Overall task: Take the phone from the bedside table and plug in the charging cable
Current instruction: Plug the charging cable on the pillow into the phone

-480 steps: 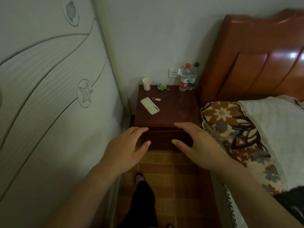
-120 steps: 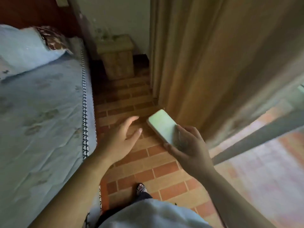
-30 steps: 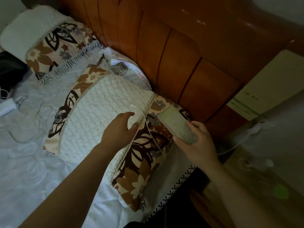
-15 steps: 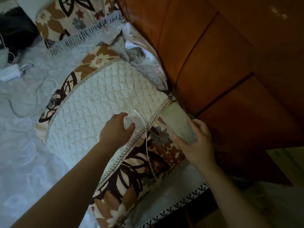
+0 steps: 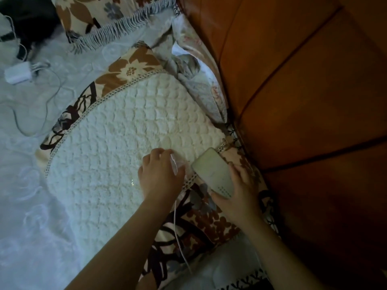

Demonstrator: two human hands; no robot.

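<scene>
Head view: right hand [image 5: 236, 197] low and right of centre, fingers clamped on the pale green phone [image 5: 212, 173], gripping its near end with the far end pointing up-left over the floral pillow border. Left hand [image 5: 160, 174] just beside it at centre, fingers pinched together on the white charging cable [image 5: 178, 233], whose end near the fingertips looks blurred, so plug orientation cannot be told. Cable trailing down toward the bottom of the frame over the quilted pillow [image 5: 117, 147]. Wooden headboard [image 5: 303, 91] filling the right side; a white charger brick [image 5: 17, 72] with its own cord lying on the bed sheet at the upper left, well apart.

Phone likely rigid, light, smooth-backed and a bit slippery; best held by its long edges, leaving the port end free. Cable thin, limp, nearly weightless; best pinched on the stiff plug body close to the tip, not on the cord. Port and plug not yet joined.
</scene>
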